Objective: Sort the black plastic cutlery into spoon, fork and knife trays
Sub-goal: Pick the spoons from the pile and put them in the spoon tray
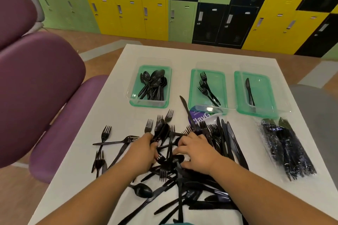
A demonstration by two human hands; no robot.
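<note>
While both hands work the cutlery pile (175, 166) on the worktop (117, 97), the left hand (144, 151) has its fingers clamped on a bunch of spoons (161, 129), bowls pointing away toward the spoon tray (151, 86) straight ahead. The right hand (195, 151) rests on the pile, fingers curled; whether they grip anything I cannot tell.

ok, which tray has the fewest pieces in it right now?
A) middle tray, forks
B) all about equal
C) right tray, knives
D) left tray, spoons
C: the right tray holds what looks like a single knife, the middle tray a few forks, and the left tray a heap of spoons.
</note>
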